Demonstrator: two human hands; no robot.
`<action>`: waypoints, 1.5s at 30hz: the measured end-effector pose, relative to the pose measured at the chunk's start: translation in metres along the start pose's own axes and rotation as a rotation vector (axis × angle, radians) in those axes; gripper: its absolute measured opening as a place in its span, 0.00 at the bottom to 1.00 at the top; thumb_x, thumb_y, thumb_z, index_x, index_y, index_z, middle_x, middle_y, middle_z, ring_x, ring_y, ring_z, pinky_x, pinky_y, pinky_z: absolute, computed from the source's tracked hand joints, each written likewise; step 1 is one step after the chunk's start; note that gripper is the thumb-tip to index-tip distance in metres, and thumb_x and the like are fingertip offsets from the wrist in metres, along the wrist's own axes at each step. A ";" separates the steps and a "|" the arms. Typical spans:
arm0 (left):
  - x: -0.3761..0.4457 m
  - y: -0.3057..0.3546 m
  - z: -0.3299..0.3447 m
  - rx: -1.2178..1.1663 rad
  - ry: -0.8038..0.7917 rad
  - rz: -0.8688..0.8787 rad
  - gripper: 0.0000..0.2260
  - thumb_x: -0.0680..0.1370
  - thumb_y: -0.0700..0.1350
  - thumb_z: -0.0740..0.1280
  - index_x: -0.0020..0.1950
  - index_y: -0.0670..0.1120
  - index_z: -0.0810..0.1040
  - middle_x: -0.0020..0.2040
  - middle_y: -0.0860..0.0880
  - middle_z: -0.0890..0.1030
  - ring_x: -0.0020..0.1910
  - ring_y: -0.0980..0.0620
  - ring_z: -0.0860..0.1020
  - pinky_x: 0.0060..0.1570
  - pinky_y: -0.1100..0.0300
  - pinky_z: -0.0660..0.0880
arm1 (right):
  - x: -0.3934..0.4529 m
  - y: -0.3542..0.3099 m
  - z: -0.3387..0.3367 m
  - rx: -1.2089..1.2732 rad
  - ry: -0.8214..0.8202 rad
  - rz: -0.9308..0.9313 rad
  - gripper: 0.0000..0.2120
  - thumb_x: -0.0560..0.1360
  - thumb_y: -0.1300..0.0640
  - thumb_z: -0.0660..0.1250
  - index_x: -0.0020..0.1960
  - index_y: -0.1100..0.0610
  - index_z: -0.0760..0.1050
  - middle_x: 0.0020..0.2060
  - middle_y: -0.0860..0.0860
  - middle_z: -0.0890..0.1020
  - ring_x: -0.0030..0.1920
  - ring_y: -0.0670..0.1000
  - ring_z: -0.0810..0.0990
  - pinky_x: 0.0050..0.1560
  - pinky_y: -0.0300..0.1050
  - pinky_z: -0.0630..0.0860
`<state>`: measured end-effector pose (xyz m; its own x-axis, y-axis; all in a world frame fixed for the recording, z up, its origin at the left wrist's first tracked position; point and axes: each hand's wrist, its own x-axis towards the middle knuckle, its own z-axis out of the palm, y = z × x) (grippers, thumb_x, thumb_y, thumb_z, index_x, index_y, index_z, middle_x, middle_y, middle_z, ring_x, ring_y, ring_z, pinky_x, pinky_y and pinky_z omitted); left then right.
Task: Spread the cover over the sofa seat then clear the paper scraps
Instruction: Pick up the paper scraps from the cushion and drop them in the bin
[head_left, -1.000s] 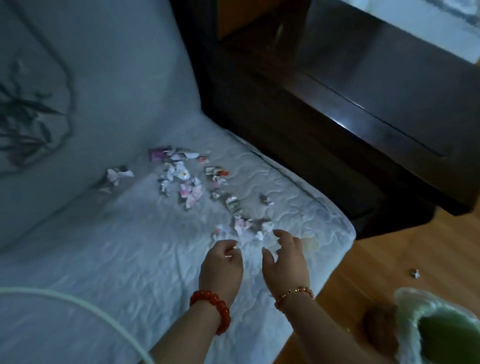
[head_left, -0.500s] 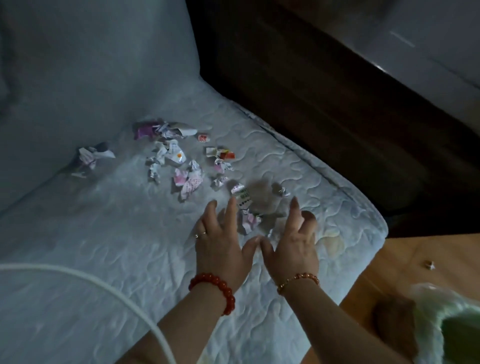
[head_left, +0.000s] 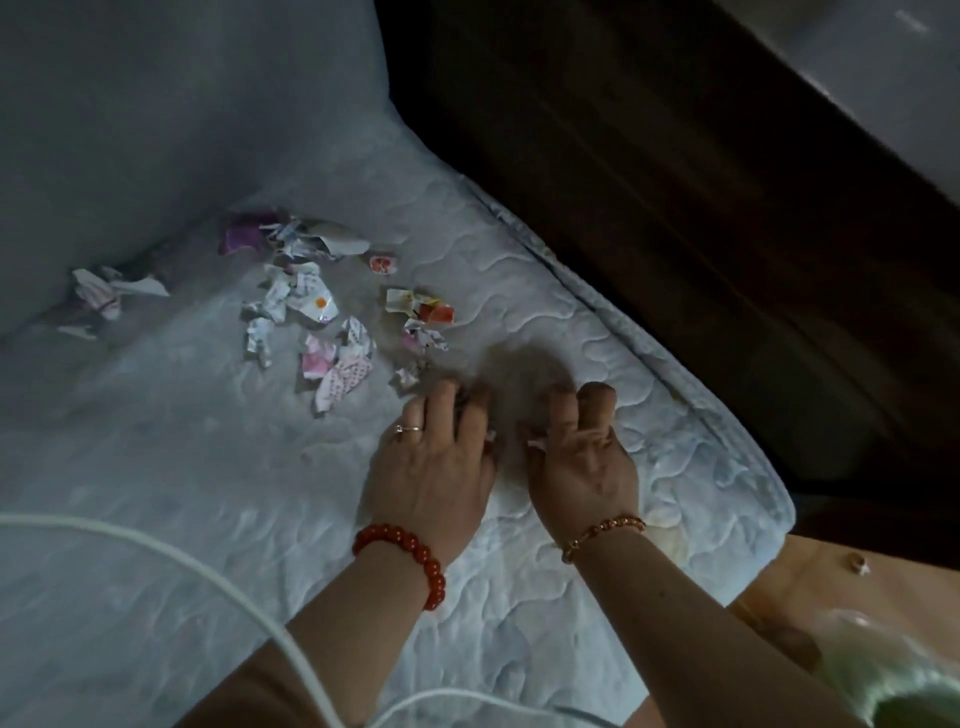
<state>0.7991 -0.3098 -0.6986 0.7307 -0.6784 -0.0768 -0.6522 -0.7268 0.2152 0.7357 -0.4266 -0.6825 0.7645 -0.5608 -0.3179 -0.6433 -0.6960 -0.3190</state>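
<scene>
A pale quilted cover (head_left: 597, 332) lies spread over the sofa seat. Torn paper scraps (head_left: 332, 358) with pink and orange print are scattered across its far half, and a separate clump (head_left: 106, 293) lies by the backrest. My left hand (head_left: 436, 467), with a ring and a red bead bracelet, and my right hand (head_left: 579, 457), with a thin bead bracelet, press side by side on the cover just in front of the pile. Their fingers curl down over the nearest scraps. Small white bits poke out at the inner edge of each hand.
A dark wooden armrest (head_left: 675, 182) borders the seat on the right. One scrap (head_left: 857, 563) lies on the wooden floor beyond the seat corner. A bin lined with a pale green bag (head_left: 883, 686) stands at the lower right. A white cable (head_left: 156, 561) crosses the near foreground.
Both hands slid forward onto the nearest scraps, and their spread fingers came together and curled down. The view shifted closer to the seat.
</scene>
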 end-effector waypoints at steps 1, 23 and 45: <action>0.000 -0.001 0.002 0.018 0.020 0.020 0.18 0.74 0.51 0.61 0.62 0.45 0.71 0.56 0.42 0.74 0.50 0.43 0.74 0.45 0.51 0.77 | 0.002 -0.002 -0.001 -0.034 -0.007 0.004 0.20 0.76 0.53 0.61 0.65 0.56 0.63 0.62 0.57 0.64 0.49 0.59 0.78 0.42 0.49 0.76; 0.012 -0.069 -0.070 -0.121 -0.077 -0.345 0.28 0.74 0.34 0.62 0.72 0.47 0.61 0.66 0.44 0.65 0.45 0.49 0.78 0.39 0.61 0.76 | 0.044 -0.108 -0.035 -0.005 -0.088 -0.119 0.21 0.77 0.64 0.57 0.68 0.52 0.59 0.64 0.57 0.65 0.44 0.59 0.79 0.38 0.48 0.71; 0.036 -0.096 -0.037 -0.088 -0.102 -0.201 0.08 0.75 0.46 0.67 0.52 0.47 0.72 0.43 0.44 0.73 0.34 0.48 0.76 0.29 0.57 0.71 | 0.068 -0.109 0.008 -0.134 -0.186 -0.261 0.13 0.80 0.47 0.54 0.53 0.56 0.66 0.55 0.56 0.69 0.51 0.59 0.76 0.43 0.47 0.71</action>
<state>0.8954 -0.2606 -0.6863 0.8168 -0.5318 -0.2237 -0.4725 -0.8391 0.2695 0.8576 -0.3854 -0.6771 0.8738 -0.2733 -0.4022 -0.4061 -0.8650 -0.2946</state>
